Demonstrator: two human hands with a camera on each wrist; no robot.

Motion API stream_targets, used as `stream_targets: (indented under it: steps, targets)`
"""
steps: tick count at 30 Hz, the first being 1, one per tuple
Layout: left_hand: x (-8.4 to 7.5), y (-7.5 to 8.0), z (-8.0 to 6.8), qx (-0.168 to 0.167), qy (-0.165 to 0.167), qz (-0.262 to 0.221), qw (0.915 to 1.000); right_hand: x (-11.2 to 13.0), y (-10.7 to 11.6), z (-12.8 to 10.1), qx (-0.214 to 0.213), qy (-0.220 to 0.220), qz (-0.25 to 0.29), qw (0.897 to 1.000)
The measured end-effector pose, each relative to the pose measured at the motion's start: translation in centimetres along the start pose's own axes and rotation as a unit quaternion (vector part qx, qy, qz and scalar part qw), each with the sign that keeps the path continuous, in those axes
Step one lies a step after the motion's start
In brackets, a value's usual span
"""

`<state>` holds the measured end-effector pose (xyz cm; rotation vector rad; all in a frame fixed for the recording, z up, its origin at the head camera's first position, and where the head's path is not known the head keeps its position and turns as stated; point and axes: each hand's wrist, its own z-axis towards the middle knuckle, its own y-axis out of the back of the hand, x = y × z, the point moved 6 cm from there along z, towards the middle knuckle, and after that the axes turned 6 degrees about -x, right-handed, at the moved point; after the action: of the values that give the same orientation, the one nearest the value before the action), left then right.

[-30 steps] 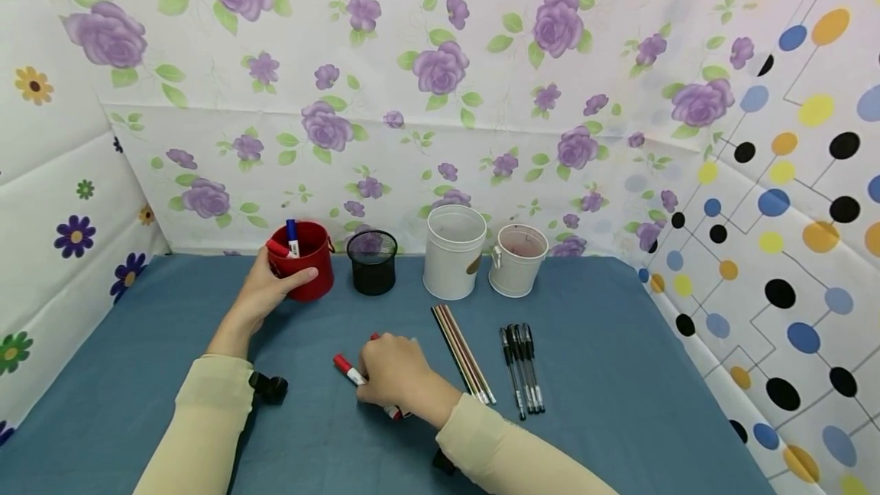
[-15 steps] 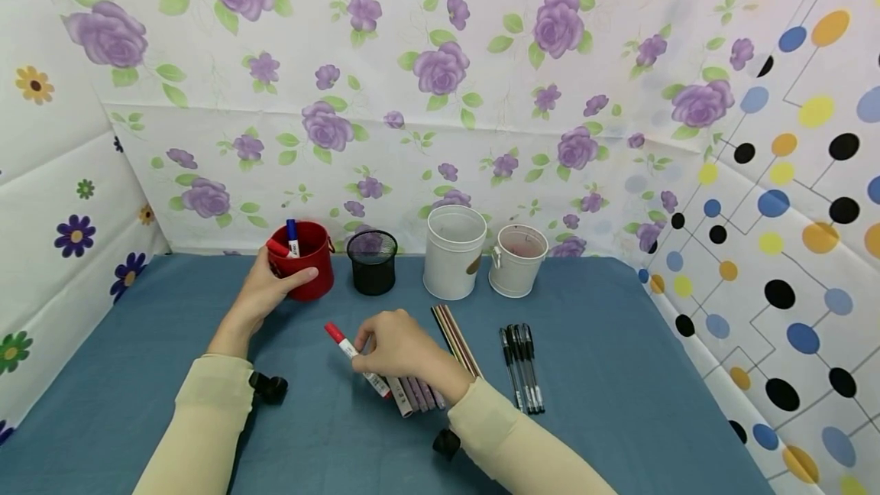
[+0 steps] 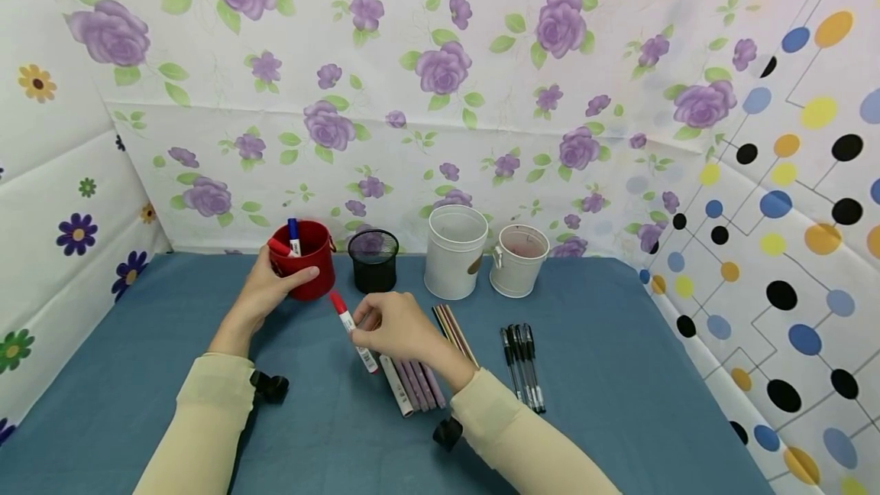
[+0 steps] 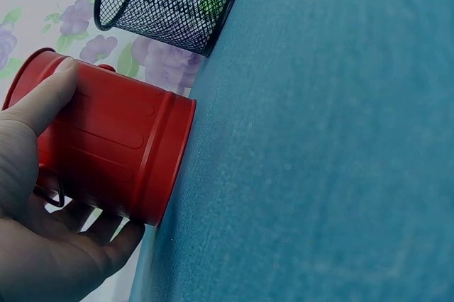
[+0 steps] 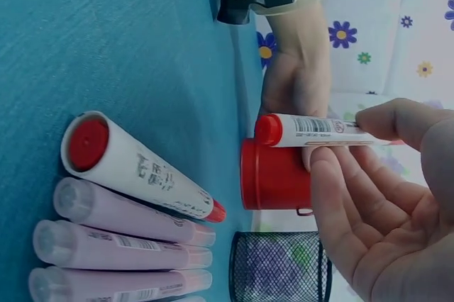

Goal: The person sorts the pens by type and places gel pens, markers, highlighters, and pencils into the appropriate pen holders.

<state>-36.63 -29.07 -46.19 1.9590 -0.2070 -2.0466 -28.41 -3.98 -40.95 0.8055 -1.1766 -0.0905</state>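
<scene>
My left hand (image 3: 256,292) grips a small red metal bucket (image 3: 318,270) at the table's back left, thumb across its near side. In the left wrist view, the fingers curl under the bucket (image 4: 106,139). A blue-capped marker (image 3: 293,237) and a red marker (image 3: 278,247) stick out of its top. My right hand (image 3: 406,331) pinches a red-capped whiteboard marker (image 3: 365,355) between thumb and fingers, tilted and raised off the cloth. Below that hand lie another white marker (image 3: 396,388) with red ends and several pale purple pens (image 5: 128,245), side by side.
A black mesh pen cup (image 3: 374,273), a tall white bucket (image 3: 450,262) and a smaller white bucket (image 3: 516,270) stand along the back, right of the red one. Several pencils (image 3: 457,331) and black-capped gel pens (image 3: 524,365) lie on the blue cloth (image 3: 619,403).
The right hand has lifted the red-capped marker off the row of pens and carried it up and back toward the red bucket. The left hand has stayed on the bucket.
</scene>
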Motion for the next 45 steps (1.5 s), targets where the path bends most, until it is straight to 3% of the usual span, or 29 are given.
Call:
stream_targets:
  steps: [4, 8, 23, 32, 40, 45]
  targets:
    - [-0.4, 0.0, -0.1, 0.002, 0.002, -0.002, 1.0000, 0.2, 0.6, 0.4, -0.029, 0.011, 0.003, 0.999]
    - [0.6, 0.0, 0.4, -0.002, -0.003, 0.004, 1.0000, 0.5, 1.3, 0.9, -0.052, 0.020, 0.001, 0.998]
    - [0.7, -0.1, 0.5, -0.004, -0.006, 0.003, 1.0000, 1.7, 3.2, 3.4, -0.118, 0.042, 0.006, 0.992]
    - [-0.2, -0.1, 0.0, 0.002, -0.002, -0.003, 1.0000, 2.8, 4.2, 5.4, -0.142, 0.057, 0.012, 0.988]
    - [-1.8, -0.1, -1.0, 0.006, 0.005, -0.011, 0.9999, 3.5, 4.6, 7.3, -0.161, 0.054, -0.014, 0.985]
    - [-1.5, -0.1, -0.7, 0.007, 0.008, -0.011, 0.9999, 3.8, 4.9, 8.4, -0.173, 0.053, -0.014, 0.983]
